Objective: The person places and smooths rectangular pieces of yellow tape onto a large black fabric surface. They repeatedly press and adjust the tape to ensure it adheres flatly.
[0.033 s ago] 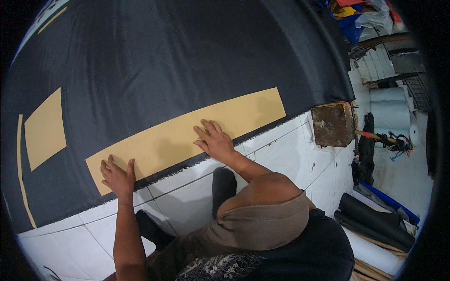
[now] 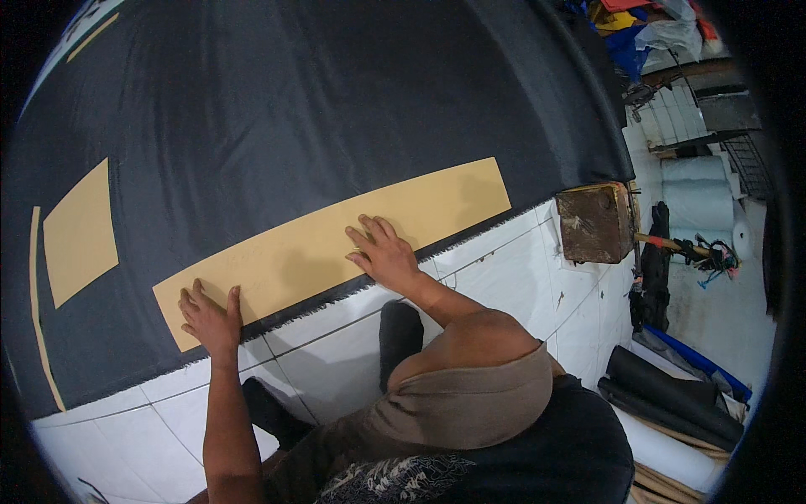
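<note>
A long tan cardboard strip (image 2: 437, 191) lies flat on black fabric (image 2: 336, 92), close to the fabric's frayed near edge. My left hand (image 2: 208, 319) rests on the strip's left end, its fingers spread and the thumb apart. Right of the strip's middle, my right hand (image 2: 382, 250) lies with fingers stretched out over the card. Neither hand grips anything. Farther left on the fabric are a four-sided tan card piece (image 2: 82, 233) and a narrow tan strip (image 2: 36, 302).
White floor tiles (image 2: 327, 353) border the fabric's near edge. A worn brown box-shaped block (image 2: 592, 225) stands by its right corner. Dark rolls (image 2: 663, 395) and a pale wrapped roll (image 2: 697, 193) lie at right. Another thin tan strip (image 2: 92, 38) is at far left.
</note>
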`<state>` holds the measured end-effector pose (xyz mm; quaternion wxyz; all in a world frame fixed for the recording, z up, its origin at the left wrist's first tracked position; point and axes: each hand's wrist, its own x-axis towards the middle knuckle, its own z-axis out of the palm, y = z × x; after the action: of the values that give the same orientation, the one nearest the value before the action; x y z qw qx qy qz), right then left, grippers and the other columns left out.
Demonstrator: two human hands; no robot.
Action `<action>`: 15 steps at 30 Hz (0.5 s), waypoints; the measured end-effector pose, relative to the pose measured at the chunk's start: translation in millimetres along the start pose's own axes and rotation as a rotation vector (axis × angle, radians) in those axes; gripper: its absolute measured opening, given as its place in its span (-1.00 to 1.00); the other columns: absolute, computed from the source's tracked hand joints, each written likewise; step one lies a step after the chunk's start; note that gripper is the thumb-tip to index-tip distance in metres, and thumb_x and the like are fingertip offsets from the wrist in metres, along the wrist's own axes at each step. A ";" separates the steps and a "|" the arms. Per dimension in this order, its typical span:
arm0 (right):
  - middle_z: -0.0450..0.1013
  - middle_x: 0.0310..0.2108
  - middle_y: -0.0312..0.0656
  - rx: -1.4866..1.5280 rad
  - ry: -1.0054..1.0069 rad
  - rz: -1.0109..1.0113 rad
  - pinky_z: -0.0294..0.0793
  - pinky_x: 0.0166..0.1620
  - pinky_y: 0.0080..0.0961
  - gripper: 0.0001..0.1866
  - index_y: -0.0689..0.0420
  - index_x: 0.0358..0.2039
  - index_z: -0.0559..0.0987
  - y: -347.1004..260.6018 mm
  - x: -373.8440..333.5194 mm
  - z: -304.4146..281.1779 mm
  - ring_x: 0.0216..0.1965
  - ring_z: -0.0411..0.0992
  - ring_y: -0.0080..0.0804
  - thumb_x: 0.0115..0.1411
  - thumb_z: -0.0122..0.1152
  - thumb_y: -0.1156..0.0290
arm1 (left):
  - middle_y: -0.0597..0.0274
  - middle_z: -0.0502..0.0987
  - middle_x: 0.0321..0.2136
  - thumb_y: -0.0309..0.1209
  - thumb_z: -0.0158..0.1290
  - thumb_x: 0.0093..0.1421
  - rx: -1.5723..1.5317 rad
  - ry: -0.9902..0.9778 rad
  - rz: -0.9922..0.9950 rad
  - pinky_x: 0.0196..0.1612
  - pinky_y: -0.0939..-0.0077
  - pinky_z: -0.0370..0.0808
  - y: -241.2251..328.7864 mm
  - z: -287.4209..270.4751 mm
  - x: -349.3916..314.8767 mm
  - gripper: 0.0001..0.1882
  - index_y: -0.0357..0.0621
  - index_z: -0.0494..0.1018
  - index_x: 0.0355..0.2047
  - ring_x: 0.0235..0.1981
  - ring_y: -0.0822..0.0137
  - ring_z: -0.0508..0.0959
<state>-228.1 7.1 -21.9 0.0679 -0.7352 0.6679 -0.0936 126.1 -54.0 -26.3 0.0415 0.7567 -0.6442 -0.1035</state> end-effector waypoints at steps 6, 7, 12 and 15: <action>0.27 0.25 -0.09 -0.016 -0.002 -0.008 0.63 -0.02 -0.25 -0.44 -0.04 0.21 0.45 0.8 0.0 -0.7 0.28 0.22 -0.07 0.26 0.19 0.01 | -0.25 0.13 0.32 0.17 0.20 0.14 0.021 -0.004 0.003 0.21 -0.46 0.16 -0.2 0.8 0.0 -0.11 -0.03 0.18 0.33 0.35 -0.22 0.17; 0.27 0.25 -0.09 -0.018 -0.003 -0.008 0.63 -0.03 -0.26 -0.44 -0.05 0.21 0.45 0.5 0.4 -0.8 0.28 0.22 -0.08 0.26 0.19 0.01 | -0.25 0.13 0.32 0.17 0.19 0.15 0.024 0.000 0.001 0.21 -0.46 0.16 -0.7 1.3 0.0 -0.11 -0.03 0.18 0.33 0.35 -0.22 0.17; 0.27 0.25 -0.10 -0.023 0.003 -0.005 0.62 -0.02 -0.26 -0.44 -0.05 0.21 0.45 1.5 1.1 -0.1 0.28 0.22 -0.08 0.26 0.19 0.00 | -0.26 0.14 0.31 0.18 0.19 0.15 0.019 -0.006 0.002 0.20 -0.46 0.16 0.6 0.6 0.8 -0.11 -0.05 0.19 0.32 0.33 -0.23 0.19; 0.27 0.25 -0.11 -0.015 0.016 -0.001 0.59 0.04 -0.25 -0.44 -0.05 0.21 0.47 1.9 0.2 2.1 0.28 0.23 -0.08 0.25 0.21 0.01 | -0.26 0.15 0.30 0.16 0.20 0.14 0.018 0.000 0.012 0.20 -0.45 0.17 0.7 -0.6 0.1 -0.11 -0.08 0.20 0.31 0.33 -0.23 0.19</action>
<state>-229.5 6.7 -24.3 0.0568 -0.7354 0.6686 -0.0944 125.6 -54.2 -25.6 0.0355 0.7531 -0.6497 -0.0974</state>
